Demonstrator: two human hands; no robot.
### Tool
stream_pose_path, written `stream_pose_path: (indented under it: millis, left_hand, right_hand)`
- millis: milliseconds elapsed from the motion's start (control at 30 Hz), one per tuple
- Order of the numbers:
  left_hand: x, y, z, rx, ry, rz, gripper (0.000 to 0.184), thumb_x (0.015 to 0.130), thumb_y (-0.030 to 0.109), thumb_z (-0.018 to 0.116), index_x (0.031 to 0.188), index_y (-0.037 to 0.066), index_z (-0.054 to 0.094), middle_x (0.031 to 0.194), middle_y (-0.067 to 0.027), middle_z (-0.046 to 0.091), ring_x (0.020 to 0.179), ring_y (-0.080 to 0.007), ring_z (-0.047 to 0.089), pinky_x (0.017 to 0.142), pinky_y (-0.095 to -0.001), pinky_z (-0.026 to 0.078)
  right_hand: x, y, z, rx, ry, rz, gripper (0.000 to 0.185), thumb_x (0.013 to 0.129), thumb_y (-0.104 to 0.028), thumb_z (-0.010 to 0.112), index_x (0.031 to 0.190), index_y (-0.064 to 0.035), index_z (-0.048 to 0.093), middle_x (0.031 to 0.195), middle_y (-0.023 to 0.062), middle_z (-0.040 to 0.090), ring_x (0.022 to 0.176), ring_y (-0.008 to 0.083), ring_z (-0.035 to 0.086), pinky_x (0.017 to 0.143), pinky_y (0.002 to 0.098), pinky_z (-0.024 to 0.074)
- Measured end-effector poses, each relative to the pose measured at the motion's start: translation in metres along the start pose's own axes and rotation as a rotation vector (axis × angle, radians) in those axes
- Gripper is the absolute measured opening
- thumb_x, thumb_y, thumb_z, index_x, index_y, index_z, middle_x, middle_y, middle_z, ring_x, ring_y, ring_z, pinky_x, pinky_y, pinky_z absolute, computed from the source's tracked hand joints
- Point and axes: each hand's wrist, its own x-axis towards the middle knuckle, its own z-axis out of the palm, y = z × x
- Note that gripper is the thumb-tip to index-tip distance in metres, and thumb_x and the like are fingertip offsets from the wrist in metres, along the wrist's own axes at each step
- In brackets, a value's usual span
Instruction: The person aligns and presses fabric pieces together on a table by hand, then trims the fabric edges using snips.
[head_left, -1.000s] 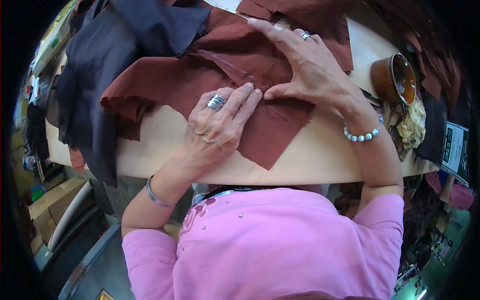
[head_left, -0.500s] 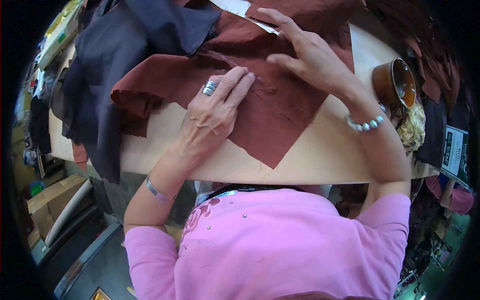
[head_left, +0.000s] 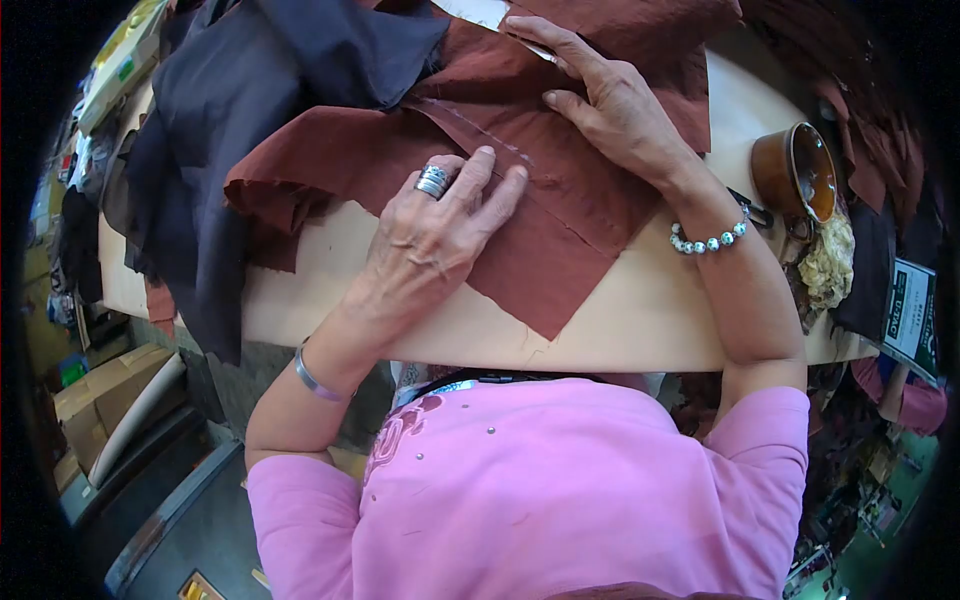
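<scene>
Reddish-brown cloth (head_left: 560,260) lies on the pale table, with a seam or crease and pale fraying threads running across it. My left hand (head_left: 430,225), wearing several rings, rests on this cloth beside the seam, its fingers stretched out and slightly apart. Farther up, my right hand (head_left: 625,115) lies over the cloth with thumb and fingers apart. Its fingertips are close to a white strip (head_left: 475,12) that shows between layers of cloth; whether they touch it I cannot tell. Dark navy cloth (head_left: 235,110) is heaped left of the brown piece.
A brown glazed cup (head_left: 775,175) stands at the right, beside a crumpled yellowish bundle (head_left: 828,265) and a small black object (head_left: 750,207). More brown cloth (head_left: 870,130) hangs at the far right. Cardboard boxes (head_left: 115,395) sit below left. Another person's sleeve (head_left: 922,408) shows at lower right.
My right hand has come down closer to the cloth, its forearm shifting slightly left. My left hand's fingers have loosened and spread, moving a little down and right.
</scene>
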Motion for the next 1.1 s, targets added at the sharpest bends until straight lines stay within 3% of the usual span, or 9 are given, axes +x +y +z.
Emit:
stream_pose_path:
  millis: [167, 300, 400, 500, 700, 800, 900, 933, 1100]
  left_hand:
    - [0.001, -0.003, -0.004, 0.009, -0.012, 0.035, 0.038, 0.073, 0.007, 0.051, 0.109, 0.000, 0.058, 0.111, -0.0136, 0.054, 0.089, -0.0236, 0.056, 0.075, -0.0318, 0.049]
    - [0.000, -0.011, 0.006, -0.013, 0.071, -0.096, 0.039, 0.072, 0.005, 0.052, 0.110, -0.001, 0.057, 0.112, -0.0122, 0.054, 0.091, -0.0248, 0.055, 0.078, -0.0323, 0.049]
    - [0.001, -0.016, 0.005, -0.001, 0.074, -0.097, 0.039, 0.071, 0.004, 0.053, 0.110, -0.002, 0.057, 0.112, -0.0120, 0.053, 0.093, -0.0257, 0.055, 0.080, -0.0327, 0.048]
    - [0.001, -0.016, 0.004, 0.015, 0.065, -0.088, 0.039, 0.071, 0.003, 0.054, 0.109, -0.003, 0.056, 0.110, -0.0129, 0.053, 0.094, -0.0260, 0.056, 0.081, -0.0330, 0.048]
    - [-0.003, -0.014, 0.007, 0.070, 0.052, -0.087, 0.038, 0.072, 0.003, 0.053, 0.110, -0.001, 0.057, 0.108, -0.0145, 0.054, 0.092, -0.0264, 0.057, 0.078, -0.0340, 0.050]
    - [-0.004, -0.016, 0.005, 0.102, 0.039, -0.049, 0.039, 0.073, 0.004, 0.053, 0.111, 0.002, 0.058, 0.107, -0.0141, 0.054, 0.091, -0.0264, 0.057, 0.076, -0.0343, 0.050]
    - [-0.005, -0.017, 0.004, 0.099, 0.044, -0.047, 0.040, 0.074, 0.005, 0.052, 0.113, 0.007, 0.059, 0.106, -0.0135, 0.054, 0.090, -0.0261, 0.057, 0.075, -0.0344, 0.050]
    - [-0.004, -0.016, 0.003, 0.099, 0.039, -0.049, 0.040, 0.074, 0.005, 0.052, 0.113, 0.008, 0.059, 0.106, -0.0133, 0.054, 0.090, -0.0261, 0.057, 0.075, -0.0345, 0.050]
    - [-0.002, -0.016, -0.001, 0.071, 0.033, -0.029, 0.040, 0.074, 0.005, 0.051, 0.113, 0.011, 0.060, 0.107, -0.0130, 0.053, 0.089, -0.0260, 0.056, 0.075, -0.0343, 0.049]
  right_hand:
    - [0.000, 0.001, 0.000, -0.013, -0.016, 0.017, 0.065, 0.076, 0.007, 0.056, 0.135, -0.0142, 0.038, 0.134, 0.0071, 0.047, 0.108, 0.0264, 0.057, 0.091, 0.0346, 0.0440]
    - [0.004, 0.000, -0.005, -0.104, -0.081, 0.023, 0.066, 0.077, 0.004, 0.056, 0.136, -0.0141, 0.035, 0.136, 0.0100, 0.044, 0.111, 0.0299, 0.054, 0.096, 0.0378, 0.0424]
    - [0.015, -0.002, -0.002, -0.072, -0.086, 0.025, 0.072, 0.076, -0.008, 0.065, 0.138, -0.0158, 0.031, 0.128, 0.0120, 0.050, 0.108, 0.0341, 0.053, 0.094, 0.0400, 0.0424]
    - [0.023, -0.016, 0.000, -0.130, -0.068, 0.156, 0.065, 0.076, 0.001, 0.054, 0.136, -0.0081, 0.031, 0.089, 0.0270, 0.060, 0.082, 0.0386, 0.061, 0.073, 0.0433, 0.0481]
    - [0.023, 0.008, 0.008, -0.111, 0.008, -0.090, 0.071, 0.075, 0.002, 0.057, 0.138, -0.0087, 0.027, 0.089, 0.0257, 0.060, 0.084, 0.0379, 0.061, 0.076, 0.0415, 0.0478]
    - [0.015, -0.006, 0.002, -0.299, 0.043, -0.129, 0.073, 0.074, 0.002, 0.058, 0.139, -0.0077, 0.024, 0.090, 0.0244, 0.060, 0.083, 0.0362, 0.061, 0.076, 0.0398, 0.0484]
    - [0.009, -0.017, 0.006, -0.424, -0.128, 0.042, 0.086, 0.069, -0.025, 0.074, 0.140, -0.0170, 0.026, 0.118, 0.0138, 0.054, 0.106, 0.0353, 0.052, 0.091, 0.0428, 0.0414]
    - [0.007, -0.019, 0.006, -0.426, -0.118, 0.001, 0.096, 0.062, -0.035, 0.078, 0.141, -0.0175, 0.026, 0.111, 0.0137, 0.054, 0.105, 0.0346, 0.050, 0.089, 0.0431, 0.0402]
    - [-0.017, -0.029, -0.012, -0.481, -0.272, -0.054, 0.105, 0.058, -0.029, 0.079, 0.144, -0.0182, 0.019, 0.129, 0.0139, 0.045, 0.115, 0.0329, 0.045, 0.095, 0.0438, 0.0353]
